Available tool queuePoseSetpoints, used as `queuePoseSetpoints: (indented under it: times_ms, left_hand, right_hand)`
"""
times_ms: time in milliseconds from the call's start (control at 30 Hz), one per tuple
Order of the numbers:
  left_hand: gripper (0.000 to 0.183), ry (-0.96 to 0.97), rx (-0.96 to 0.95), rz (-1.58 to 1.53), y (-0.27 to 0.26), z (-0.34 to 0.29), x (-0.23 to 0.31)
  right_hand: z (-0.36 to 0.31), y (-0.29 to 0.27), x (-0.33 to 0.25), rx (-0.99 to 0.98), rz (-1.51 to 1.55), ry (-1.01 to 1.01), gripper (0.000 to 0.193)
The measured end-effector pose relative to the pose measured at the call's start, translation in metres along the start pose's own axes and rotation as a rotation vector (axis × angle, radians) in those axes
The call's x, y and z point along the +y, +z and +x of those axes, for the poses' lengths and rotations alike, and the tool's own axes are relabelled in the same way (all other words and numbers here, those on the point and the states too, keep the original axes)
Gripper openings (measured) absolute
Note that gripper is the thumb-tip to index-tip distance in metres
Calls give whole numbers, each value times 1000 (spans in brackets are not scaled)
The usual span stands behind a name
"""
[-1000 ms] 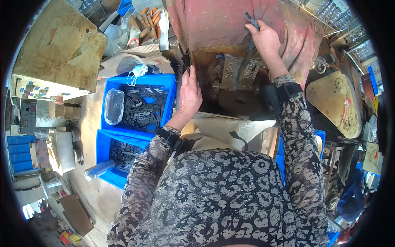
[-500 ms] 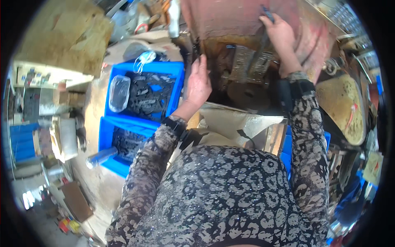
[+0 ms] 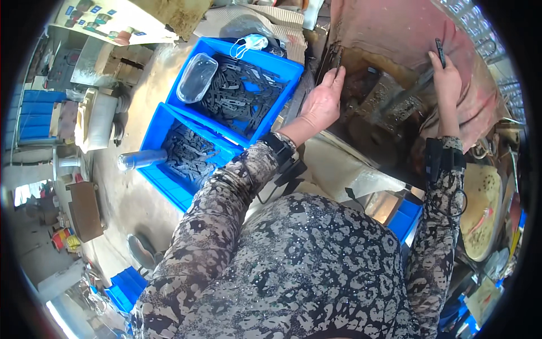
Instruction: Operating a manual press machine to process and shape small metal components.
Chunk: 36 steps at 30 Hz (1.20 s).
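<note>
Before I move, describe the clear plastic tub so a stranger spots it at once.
Left of the left hand sit two blue bins of dark flat parts. The clear plastic tub lies at the left end of the upper bin. It is broad with rounded corners, unlike the slim clear cylinder by the lower bin.

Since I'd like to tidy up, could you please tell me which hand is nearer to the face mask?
The left hand, which is off to the right of the face mask; the right hand is much farther right, by the red cloth.
</note>
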State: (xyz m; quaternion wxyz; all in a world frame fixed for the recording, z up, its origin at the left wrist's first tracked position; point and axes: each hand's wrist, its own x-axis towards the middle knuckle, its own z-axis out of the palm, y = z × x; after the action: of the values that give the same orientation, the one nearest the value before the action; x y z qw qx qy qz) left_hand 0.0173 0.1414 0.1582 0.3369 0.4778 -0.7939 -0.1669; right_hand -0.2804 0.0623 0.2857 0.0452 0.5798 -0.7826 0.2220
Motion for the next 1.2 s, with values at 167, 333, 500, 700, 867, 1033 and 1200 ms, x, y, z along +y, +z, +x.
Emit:
queuePoseSetpoints:
  times_ms: [167, 333, 500, 700, 867, 1033, 1200]
  left_hand:
    - [68, 46, 17, 8, 1, -1, 2]
    - [66, 43, -8, 20, 0, -1, 2]
    - [62, 36, 6, 8, -2, -4, 5]
    - [57, 38, -34, -19, -2, -6, 5]
    - [52, 25, -18, -31, 1, -6, -2]
    - [48, 39, 30, -82, 4, -6, -2]
    - [47, 105, 26, -50, 12, 6, 9]
  right_hand:
    - [-3, -1, -4, 4, 5, 32, 48]
    - [-2, -2, -6, 15, 6, 48, 47]
    - [1, -1, -3, -20, -22, 44, 49]
    - [6, 6, 5, -10, -59, 31, 51]
    - [-8, 3, -1, -2, 13, -34, 58]
    - [-111, -39, -5, 26, 411, -42, 45]
    - [-231, -66, -19, 75, 218, -160, 23]
